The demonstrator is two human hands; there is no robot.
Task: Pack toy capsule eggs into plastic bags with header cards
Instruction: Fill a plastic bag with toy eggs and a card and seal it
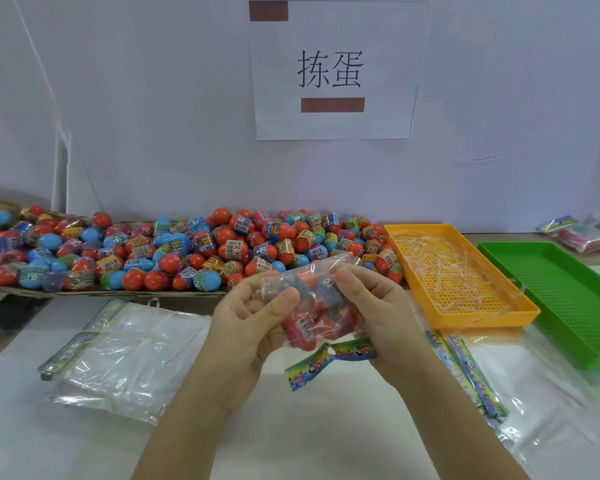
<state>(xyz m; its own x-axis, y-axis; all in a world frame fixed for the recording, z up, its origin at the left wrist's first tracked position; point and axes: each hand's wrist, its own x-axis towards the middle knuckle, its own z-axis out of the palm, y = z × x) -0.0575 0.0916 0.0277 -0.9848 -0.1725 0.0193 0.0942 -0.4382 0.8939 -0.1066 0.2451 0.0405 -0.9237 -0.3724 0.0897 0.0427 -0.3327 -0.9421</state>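
Two forearms come up from the bottom of the frame and meet at centre over the white surface [326,427]. Between them the left hand [253,327] and right hand [371,306] hold up a clear plastic bag of capsule eggs [312,313], red and blue shells showing through the film. Each hand pinches one side of the bag's upper end, thumbs forward and fingers curled behind. The colourful printed header card [329,362] hangs from the bag's lower end, just clear of the surface, so the bag seems to be held with its mouth upward.

From where I stand, the filling looks done and the closing is in hand. Next the loose film at the top probably has to be folded flat and sealed without letting the eggs slide out. I cannot tell whether a sealing strip is there.

Behind the hands, across the middle of the frame, a big heap of red, blue and pink capsule eggs [187,251] lies on flattened cardboard [14,292]. At lower left is a stack of empty clear bags [125,351], and more empty bags with header strips [471,375] lie at lower right. At centre right an orange perforated tray [489,317] holds thin clear film strips, beside a green perforated tray [575,296]. Filled packs [589,233] sit blurred at far right.
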